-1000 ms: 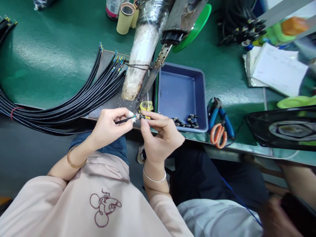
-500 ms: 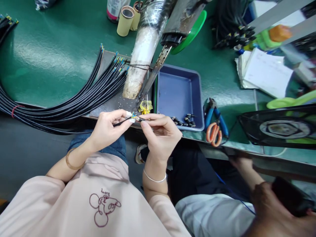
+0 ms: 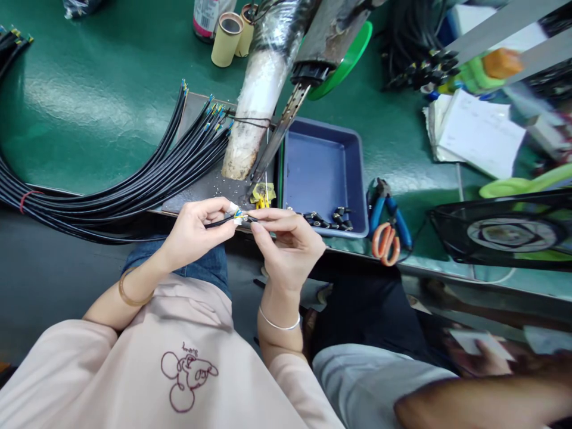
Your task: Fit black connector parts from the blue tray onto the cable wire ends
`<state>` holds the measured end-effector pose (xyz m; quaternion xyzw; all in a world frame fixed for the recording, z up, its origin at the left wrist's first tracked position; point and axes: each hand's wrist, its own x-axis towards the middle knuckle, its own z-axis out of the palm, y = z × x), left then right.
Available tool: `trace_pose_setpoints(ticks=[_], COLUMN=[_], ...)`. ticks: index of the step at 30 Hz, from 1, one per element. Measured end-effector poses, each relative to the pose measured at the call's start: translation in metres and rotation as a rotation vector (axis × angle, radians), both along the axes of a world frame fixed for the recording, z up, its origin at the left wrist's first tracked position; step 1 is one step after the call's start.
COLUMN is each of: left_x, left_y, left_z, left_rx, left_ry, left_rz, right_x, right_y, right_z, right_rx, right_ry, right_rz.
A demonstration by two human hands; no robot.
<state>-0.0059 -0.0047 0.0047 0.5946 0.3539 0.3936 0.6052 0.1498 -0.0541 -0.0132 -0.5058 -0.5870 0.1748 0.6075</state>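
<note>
So the black cable (image 3: 218, 223) is right between the two hands, its stripped end fanned into little blue and yellow wires (image 3: 238, 214). Left hand (image 3: 192, 231) has it pinched near that end, fingertips closed on the jacket. Right hand (image 3: 288, 244) is pinching a small black connector (image 3: 252, 219) up against the wires; can't tell from here if they're actually joined.

Just beyond the fingertips there's a yellow piece (image 3: 263, 196), and above it what looks like a soldering iron (image 3: 286, 122) slants down next to a plastic-wrapped tube (image 3: 250, 107). Off the left hand's side, a fat cable bundle (image 3: 147, 193) lies along the bench (image 3: 102, 83) edge. Past the right hand sits a blue tray (image 3: 319, 149) with more black connectors (image 3: 342, 219), then blue-handled pliers (image 3: 395, 217) and orange handles (image 3: 385, 243). Further right, a co-worker's arm (image 3: 482, 399), kinda blurry.
</note>
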Motion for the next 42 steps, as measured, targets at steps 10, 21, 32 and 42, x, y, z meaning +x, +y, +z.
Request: trace_pose_setpoints(ticks=[10,21,32,42], left_x=[0.007,0.014,0.014,0.013], left_y=[0.001,0.010,0.013,0.013], left_z=[-0.009,-0.007,-0.006,-0.006], left_rx=[0.100,0.031,0.182,0.146], left_ry=[0.065,-0.026,0.062,0.028], left_rz=[0.137,0.165,0.203,0.204], right_x=[-0.008,-0.014,-0.016,-0.017], right_y=[-0.001,0.011,0.016,0.012], right_z=[-0.004,0.002,0.004,0.006], right_rx=[0.130,0.136,0.148,0.158], right_ry=[-0.282,-0.414,-0.382,-0.376], right_rz=[-0.187,-0.261,-0.277,-0.251])
